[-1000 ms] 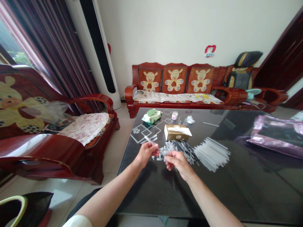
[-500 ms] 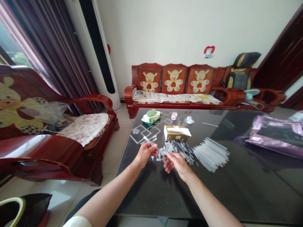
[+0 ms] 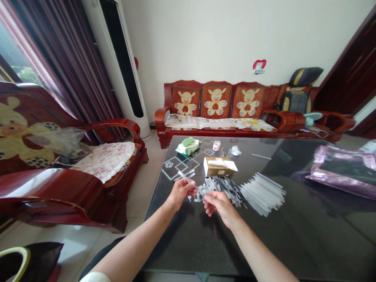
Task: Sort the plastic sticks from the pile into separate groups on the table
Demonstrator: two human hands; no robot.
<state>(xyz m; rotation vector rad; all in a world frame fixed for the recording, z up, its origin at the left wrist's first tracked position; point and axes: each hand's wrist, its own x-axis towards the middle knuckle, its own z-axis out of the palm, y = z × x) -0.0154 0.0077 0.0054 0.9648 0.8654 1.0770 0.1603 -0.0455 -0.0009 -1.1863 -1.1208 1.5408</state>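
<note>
My left hand (image 3: 180, 193) pinches a slim translucent white tube (image 3: 183, 176), which slants up and away to the left from its fingers. Close by on the right, my right hand (image 3: 219, 204) has thumb and fingertips pressed together near the tube's lower end; what they hold is too small to make out. Just beyond my hands lie small whitish pieces (image 3: 201, 192) in a heap. Beside these is a pile of thin dark sticks (image 3: 230, 190) with pale ends. Further right, many translucent white tubes (image 3: 264, 194) lie side by side.
On the dark glossy table (image 3: 188, 243) stand a tissue box (image 3: 217, 170), a green wipes pack (image 3: 188, 147) and a small white cup (image 3: 216, 145). Crumpled tissue (image 3: 235, 150) and a lone tube (image 3: 261, 156) lie further back. A purple plastic bag (image 3: 343, 172) covers the right side.
The right fingers have shifted slightly and appear more curled. The left hand keeps its hold on the tube, almost unmoved. The whole view has moved down slightly.
</note>
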